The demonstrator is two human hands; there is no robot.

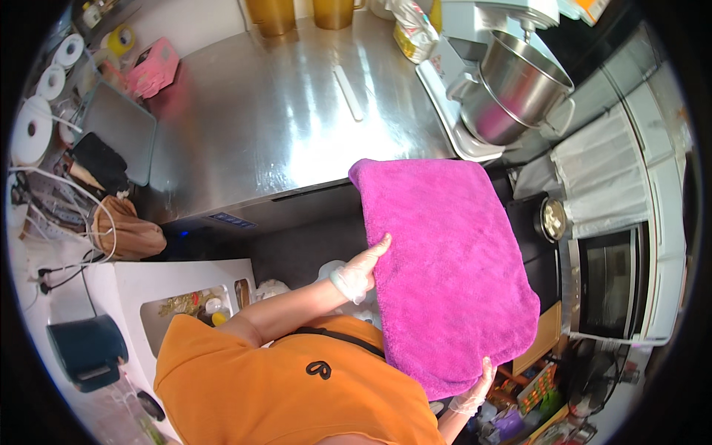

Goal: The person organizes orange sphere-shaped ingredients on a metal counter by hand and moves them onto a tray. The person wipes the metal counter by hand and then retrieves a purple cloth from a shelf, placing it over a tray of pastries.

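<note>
A folded magenta plush towel hangs in front of my body, held between both hands. My left hand, in a thin see-through glove, grips its left edge with the thumb on top. At the lower right corner, my right hand is closed on the edge, also gloved. The fingers of both hands are partly hidden beneath the cloth. The towel's far corner overlaps the front edge of the steel worktop in the picture; whether it touches cannot be told.
On the worktop lies a white flat strip. A stand mixer with a steel bowl stands at the far right. To the left are a pink box and a dark teal container. A pot stands near an oven at right.
</note>
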